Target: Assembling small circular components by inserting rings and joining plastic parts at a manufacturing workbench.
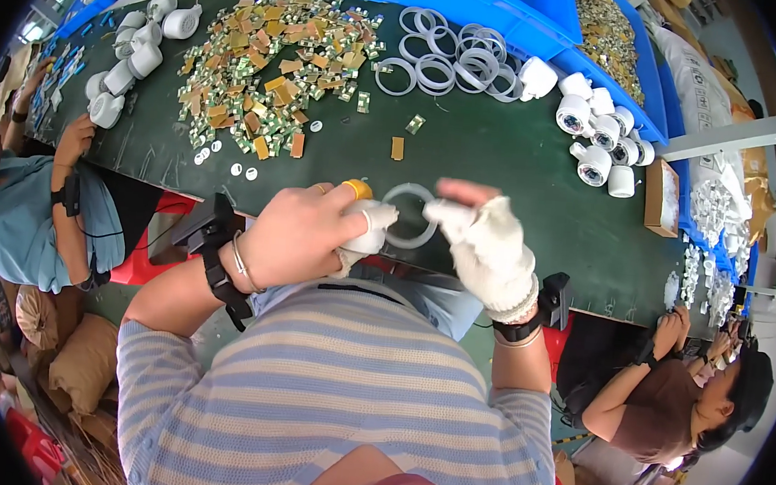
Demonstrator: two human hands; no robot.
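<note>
Close to my body at the table's near edge, my left hand (302, 231) is closed around a white rounded part (368, 239), mostly hidden by the fingers. An orange-yellow band and white coverings show on its fingers. A translucent ring (409, 241) stands between my hands, its left side by the left fingertips. My right hand (489, 250), in a white glove with bare fingertips, pinches the ring's right side; motion smears its fingers. Beyond them lie a small orange-brown piece (397, 148) and a small green circuit board (416, 123).
A heap of small boards (279, 61) covers the back left; loose translucent rings (435, 73) lie at the back centre. White housings stand left (144, 59) and right (604, 132). Blue bins (462, 2) line the back. Co-workers sit left (39, 215) and right (658, 401).
</note>
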